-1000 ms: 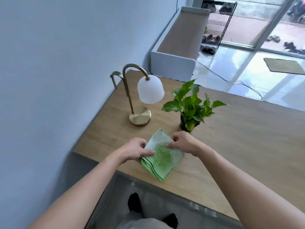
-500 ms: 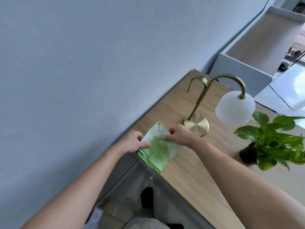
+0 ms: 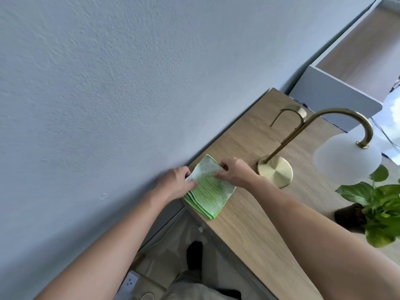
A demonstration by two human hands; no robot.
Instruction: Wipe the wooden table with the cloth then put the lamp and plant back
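Both hands, the left hand [image 3: 175, 184] and right hand [image 3: 234, 173], are closed on the folded green cloth [image 3: 207, 191]. It is pressed onto the wooden table [image 3: 255, 230] corner, near the lamp [image 3: 275, 171].

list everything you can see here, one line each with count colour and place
table: 1, light wood, against the wall
cloth: 1, green and white, folded, at the table's near corner by the wall
lamp: 1, brass with a white shade, right of the cloth
plant: 1, green leaves in a dark pot, right edge
wall: 1, pale blue-grey, left
bench: 1, white with a wood top, beyond the table
socket: 1, white, on the floor, bottom
left hand: 1, gripping the cloth's left edge
right hand: 1, pinching the cloth's top
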